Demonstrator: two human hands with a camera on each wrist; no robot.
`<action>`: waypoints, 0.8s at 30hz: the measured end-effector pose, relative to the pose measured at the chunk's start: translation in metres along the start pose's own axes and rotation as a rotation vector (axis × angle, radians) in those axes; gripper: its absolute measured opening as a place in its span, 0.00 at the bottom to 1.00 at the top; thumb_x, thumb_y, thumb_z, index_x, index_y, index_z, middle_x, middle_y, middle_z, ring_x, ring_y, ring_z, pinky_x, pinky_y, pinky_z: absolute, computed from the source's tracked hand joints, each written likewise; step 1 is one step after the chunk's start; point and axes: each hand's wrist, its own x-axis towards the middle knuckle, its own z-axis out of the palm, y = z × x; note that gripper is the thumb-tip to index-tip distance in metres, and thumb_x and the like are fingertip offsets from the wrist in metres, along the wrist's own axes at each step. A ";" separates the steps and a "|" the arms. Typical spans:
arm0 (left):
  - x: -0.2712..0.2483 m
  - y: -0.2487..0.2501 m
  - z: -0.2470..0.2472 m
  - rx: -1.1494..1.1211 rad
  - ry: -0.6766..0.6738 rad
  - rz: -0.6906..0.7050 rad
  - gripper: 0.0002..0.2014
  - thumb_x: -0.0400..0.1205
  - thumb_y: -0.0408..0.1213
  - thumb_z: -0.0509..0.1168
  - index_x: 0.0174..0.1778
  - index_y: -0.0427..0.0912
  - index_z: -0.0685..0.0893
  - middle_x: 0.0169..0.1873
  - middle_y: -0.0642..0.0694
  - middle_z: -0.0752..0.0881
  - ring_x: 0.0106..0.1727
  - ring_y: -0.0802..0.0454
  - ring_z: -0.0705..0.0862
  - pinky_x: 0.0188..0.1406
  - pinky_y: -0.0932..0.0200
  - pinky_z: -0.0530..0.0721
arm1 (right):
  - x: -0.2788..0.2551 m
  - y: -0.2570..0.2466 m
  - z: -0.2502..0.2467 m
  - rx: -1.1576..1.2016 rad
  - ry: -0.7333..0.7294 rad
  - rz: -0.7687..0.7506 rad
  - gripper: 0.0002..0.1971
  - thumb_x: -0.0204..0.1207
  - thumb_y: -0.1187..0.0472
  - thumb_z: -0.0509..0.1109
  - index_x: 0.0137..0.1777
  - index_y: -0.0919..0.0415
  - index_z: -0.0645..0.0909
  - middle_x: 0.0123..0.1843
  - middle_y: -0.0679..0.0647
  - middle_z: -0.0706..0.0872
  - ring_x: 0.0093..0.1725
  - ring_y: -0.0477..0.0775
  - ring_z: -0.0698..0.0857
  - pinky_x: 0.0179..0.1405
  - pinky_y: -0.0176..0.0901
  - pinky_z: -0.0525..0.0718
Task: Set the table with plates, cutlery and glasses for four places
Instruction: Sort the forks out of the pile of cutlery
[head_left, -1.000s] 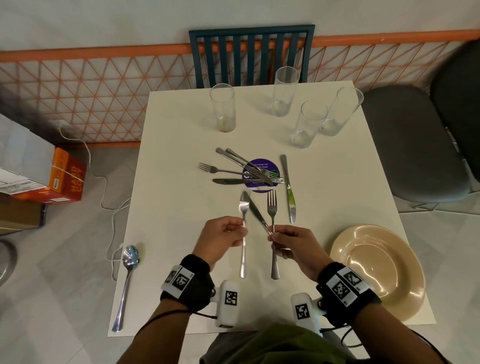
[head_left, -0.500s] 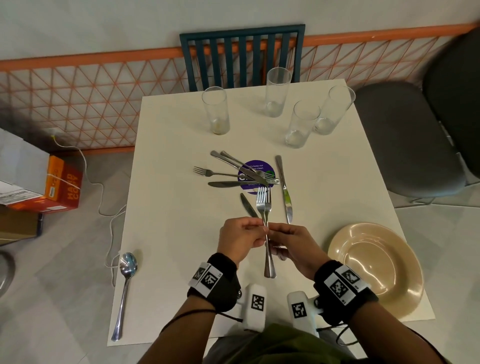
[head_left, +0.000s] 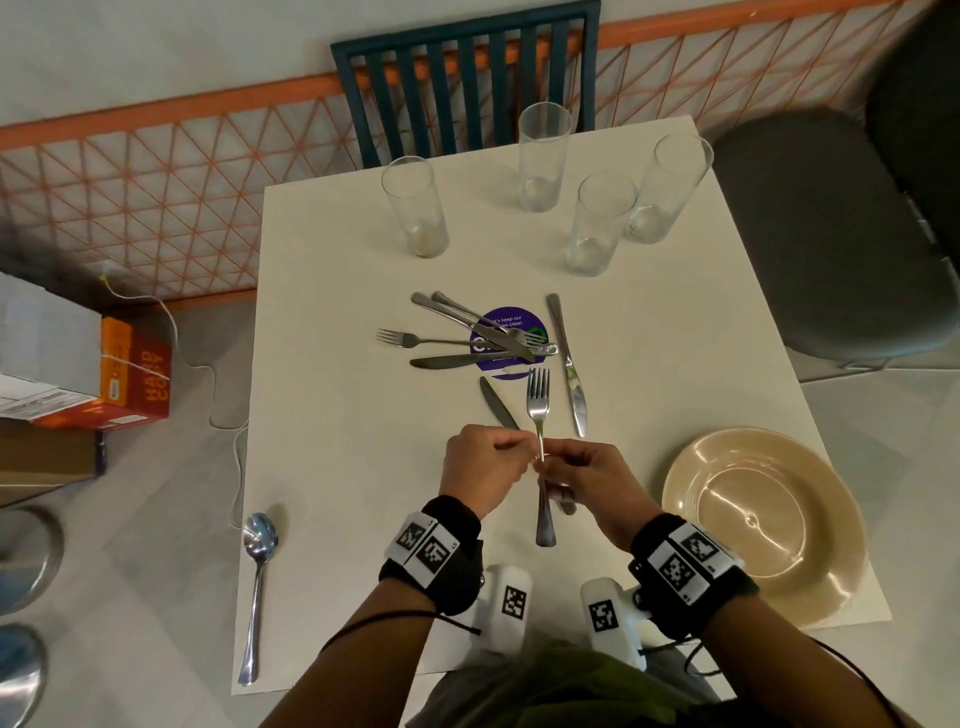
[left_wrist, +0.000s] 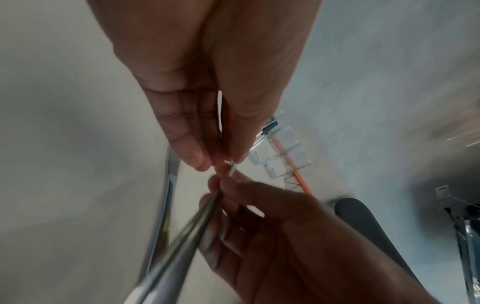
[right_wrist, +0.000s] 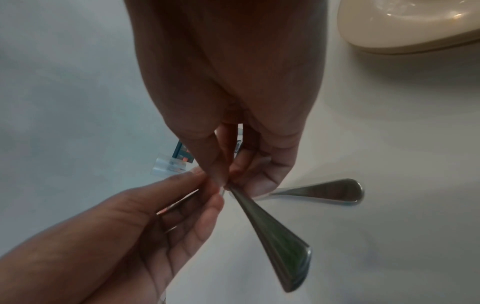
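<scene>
Left hand (head_left: 485, 470) and right hand (head_left: 589, 480) meeting over the near middle of the table (head_left: 332, 415), both pinching the fork (head_left: 538, 400), prongs pointing far. Hard to tell whether one fork or two. Knife (head_left: 497, 402) partly hidden under the left hand. Plate (head_left: 763, 519) near right, glasses (head_left: 600, 223) far.

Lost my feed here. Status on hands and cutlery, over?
Left hand and right hand both pinch the forks mid-handle. One knife under the grip. Plate clear to the right.
</scene>
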 end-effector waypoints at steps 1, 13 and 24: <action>0.007 0.001 -0.004 0.018 0.001 -0.001 0.08 0.79 0.42 0.72 0.50 0.47 0.93 0.36 0.50 0.92 0.39 0.52 0.91 0.50 0.50 0.91 | 0.002 0.000 -0.001 0.011 0.010 0.013 0.11 0.79 0.73 0.70 0.54 0.61 0.91 0.36 0.63 0.81 0.28 0.53 0.75 0.31 0.49 0.70; 0.162 0.047 -0.050 0.778 0.143 0.260 0.11 0.85 0.36 0.63 0.49 0.45 0.92 0.48 0.42 0.89 0.50 0.39 0.86 0.46 0.51 0.83 | 0.014 -0.005 -0.018 0.134 0.096 0.075 0.10 0.78 0.74 0.72 0.55 0.65 0.89 0.38 0.56 0.87 0.42 0.59 0.80 0.47 0.49 0.84; 0.225 0.075 -0.043 1.325 -0.219 0.444 0.14 0.83 0.35 0.65 0.58 0.54 0.90 0.57 0.43 0.89 0.54 0.38 0.87 0.53 0.47 0.84 | 0.025 -0.003 -0.036 0.204 0.123 0.096 0.10 0.78 0.72 0.72 0.55 0.61 0.90 0.43 0.57 0.86 0.43 0.54 0.83 0.44 0.40 0.87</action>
